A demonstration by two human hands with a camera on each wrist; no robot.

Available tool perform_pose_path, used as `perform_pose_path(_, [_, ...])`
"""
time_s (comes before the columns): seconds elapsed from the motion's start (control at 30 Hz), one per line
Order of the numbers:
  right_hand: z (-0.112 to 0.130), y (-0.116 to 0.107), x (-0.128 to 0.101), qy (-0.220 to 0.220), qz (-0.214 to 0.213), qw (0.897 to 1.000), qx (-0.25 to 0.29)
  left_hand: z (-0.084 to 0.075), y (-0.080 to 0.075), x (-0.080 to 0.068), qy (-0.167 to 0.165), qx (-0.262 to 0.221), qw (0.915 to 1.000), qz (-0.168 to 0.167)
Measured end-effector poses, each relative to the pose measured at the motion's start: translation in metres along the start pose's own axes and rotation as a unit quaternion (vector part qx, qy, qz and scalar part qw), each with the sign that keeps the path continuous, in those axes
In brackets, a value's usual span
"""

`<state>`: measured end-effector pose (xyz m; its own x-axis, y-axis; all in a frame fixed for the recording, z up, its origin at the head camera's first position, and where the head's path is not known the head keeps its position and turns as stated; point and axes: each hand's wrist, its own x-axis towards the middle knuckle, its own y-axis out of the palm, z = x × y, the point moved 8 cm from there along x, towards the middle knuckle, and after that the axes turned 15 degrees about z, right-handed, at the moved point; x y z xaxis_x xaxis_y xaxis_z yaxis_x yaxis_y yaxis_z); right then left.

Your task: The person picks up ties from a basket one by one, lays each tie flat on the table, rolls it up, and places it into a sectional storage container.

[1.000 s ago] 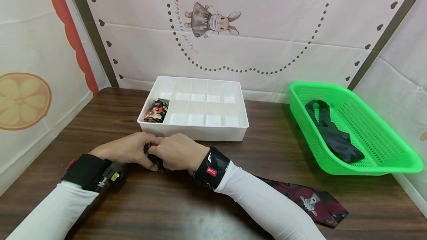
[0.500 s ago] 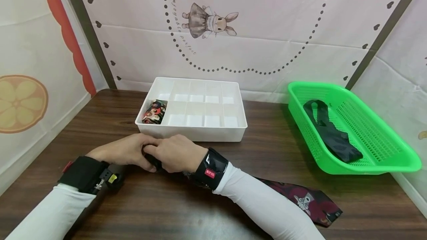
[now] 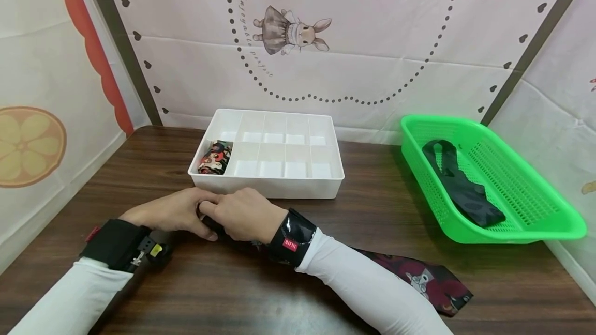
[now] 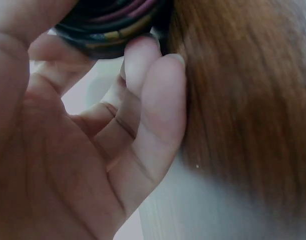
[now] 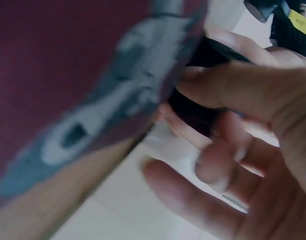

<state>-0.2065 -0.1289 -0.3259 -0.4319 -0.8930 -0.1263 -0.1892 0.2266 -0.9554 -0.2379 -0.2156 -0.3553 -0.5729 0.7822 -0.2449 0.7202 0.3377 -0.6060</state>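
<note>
A dark red necktie (image 3: 428, 278) with a printed figure lies across the table, its wide end at the lower right and its middle hidden under the right arm. The other end is wound into a dark roll (image 4: 112, 30). My left hand (image 3: 174, 212) holds this roll between thumb and fingers, just in front of the white box. From the right, my right hand (image 3: 247, 216) pinches the roll, its thumb on the dark cloth (image 5: 193, 110) in the right wrist view. The unrolled part, with its grey print (image 5: 107, 95), stretches away close to that camera.
The white divided box (image 3: 265, 187) stands behind the hands, with a rolled patterned cloth (image 3: 216, 157) in its front left compartment. At the right, a green basket (image 3: 512, 237) holds a black necktie (image 3: 465, 195). Printed cloth walls (image 3: 372, 25) border the brown table.
The necktie's wide end has slid a little to the left toward the hands. Both hands stay together on the roll, with small finger movements. The head view has shifted slightly.
</note>
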Motion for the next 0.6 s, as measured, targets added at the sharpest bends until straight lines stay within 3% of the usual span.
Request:
perform_pose_path(0.17, [-0.0002, -0.0007, -0.0012, -0.009, 0.028, 0.999, 0.018, 0.0015, -0.0013, 0.0004, -0.012, 0.005, 0.9999, -0.001])
perform_pose_path(0.47, [0.0025, -0.0021, 0.0007, -0.005, -0.022, 1.0, -0.014, 0.0034, 0.0016, 0.0004, 0.016, -0.047, 0.9985, 0.023])
perform_pose_path(0.6, [0.0014, -0.0008, -0.0001, -0.004, -0.004, 1.0, 0.002, 0.0011, 0.0015, -0.0004, 0.022, -0.043, 0.9987, 0.017])
